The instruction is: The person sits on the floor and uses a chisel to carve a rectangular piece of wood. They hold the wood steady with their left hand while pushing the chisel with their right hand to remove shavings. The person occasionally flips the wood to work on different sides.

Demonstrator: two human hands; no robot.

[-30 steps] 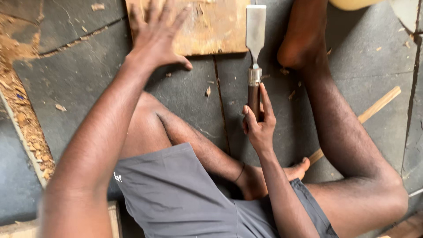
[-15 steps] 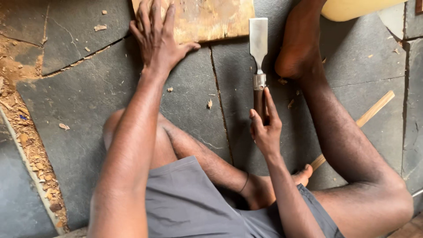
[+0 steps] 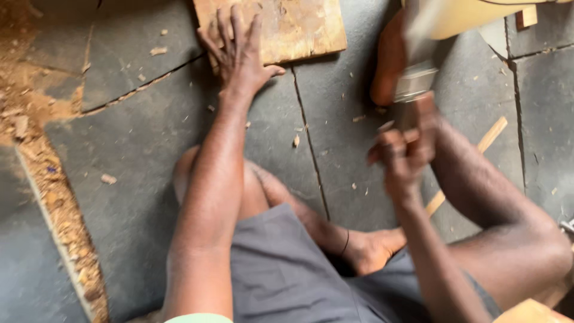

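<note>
Chisel [image 3: 415, 66] lifted, blurred, right hand [image 3: 403, 149] fingers gripping handle; left hand [image 3: 239, 51] fingers spread flat on board [image 3: 299, 27].

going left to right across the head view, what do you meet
sawdust strip → left hand flat on the wooden board → right hand gripping a blurred chisel → thin wooden stick

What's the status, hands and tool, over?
Left hand flat on wooden board, fingers spread. Right hand gripping chisel, raised, blurred. Right foot close beside blade; wood chips on stone floor.
</note>
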